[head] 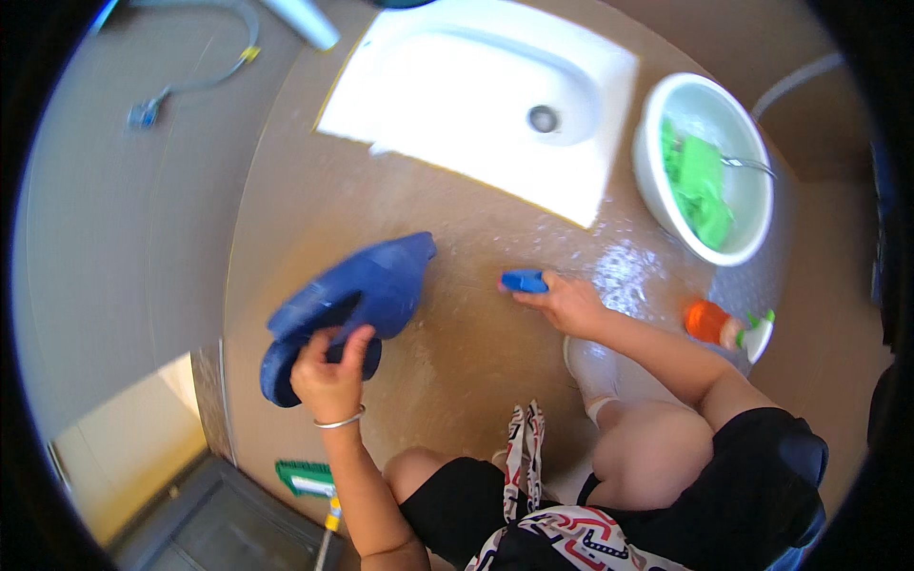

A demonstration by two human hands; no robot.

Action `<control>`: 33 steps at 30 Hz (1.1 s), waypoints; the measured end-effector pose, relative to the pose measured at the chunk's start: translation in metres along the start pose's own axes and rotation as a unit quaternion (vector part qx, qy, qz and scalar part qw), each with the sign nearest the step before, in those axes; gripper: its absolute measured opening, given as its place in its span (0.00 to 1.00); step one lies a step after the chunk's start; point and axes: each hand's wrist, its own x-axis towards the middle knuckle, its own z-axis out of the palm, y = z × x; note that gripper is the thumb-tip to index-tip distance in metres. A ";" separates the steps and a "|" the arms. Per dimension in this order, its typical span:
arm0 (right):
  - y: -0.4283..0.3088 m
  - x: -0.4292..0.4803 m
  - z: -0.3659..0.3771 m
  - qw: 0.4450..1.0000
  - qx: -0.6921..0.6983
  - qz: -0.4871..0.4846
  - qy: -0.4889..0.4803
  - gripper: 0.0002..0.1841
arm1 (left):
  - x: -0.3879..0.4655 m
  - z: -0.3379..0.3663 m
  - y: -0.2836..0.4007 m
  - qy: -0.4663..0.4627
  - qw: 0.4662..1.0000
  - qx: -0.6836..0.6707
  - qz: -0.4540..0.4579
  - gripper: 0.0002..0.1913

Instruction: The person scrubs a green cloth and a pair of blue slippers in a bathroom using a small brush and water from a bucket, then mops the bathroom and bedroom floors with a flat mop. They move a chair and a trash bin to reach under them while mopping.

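Note:
My left hand (328, 378), with a silver bangle at the wrist, grips what looks like a blue rubber slipper (389, 275). The fingers go into its opening, and blur hides whether there are one or two pieces. My right hand (573, 305) holds a small blue brush (525, 281) over the floor, apart from the slipper. Beneath both hands lies a wet brown floor (471, 342), with foam and bright glare right of the brush. An orange spray bottle (707, 322) with a white and green head lies near my right forearm.
A white squat toilet pan (457, 135) is set into the floor ahead. To its right stands a white basin (650, 153) with a green cloth (701, 171) inside. A green-headed brush (303, 478) lies beside my left arm, near a dark mat (235, 521). A cord (203, 84) hangs along the left wall.

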 end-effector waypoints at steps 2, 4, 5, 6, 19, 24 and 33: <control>-0.010 0.007 0.002 0.993 -0.042 -0.103 -0.039 0.24 | -0.001 -0.020 -0.027 0.035 0.987 -0.047 -0.151 0.22; -0.015 0.011 -0.001 0.973 -0.104 -0.188 -0.088 0.22 | -0.009 -0.037 -0.055 0.032 0.952 -0.175 -0.247 0.21; -0.015 0.011 -0.003 0.971 -0.096 -0.163 -0.142 0.22 | -0.023 -0.043 -0.065 0.056 0.922 -0.247 -0.293 0.21; -0.018 0.010 -0.004 0.971 -0.091 -0.151 -0.162 0.22 | -0.038 -0.053 -0.075 0.045 0.884 -0.280 -0.372 0.24; -0.063 -0.072 -0.017 0.996 -0.067 -0.013 -0.059 0.25 | -0.167 -0.106 -0.068 0.091 0.491 -0.716 -0.487 0.45; -0.069 -0.126 -0.061 0.991 -0.066 0.024 -0.118 0.23 | -0.201 -0.138 -0.026 0.107 0.479 -0.707 -0.510 0.46; -0.131 -0.195 -0.171 0.978 0.051 -0.012 -0.202 0.17 | -0.219 -0.200 0.068 0.185 0.410 -0.683 -0.576 0.40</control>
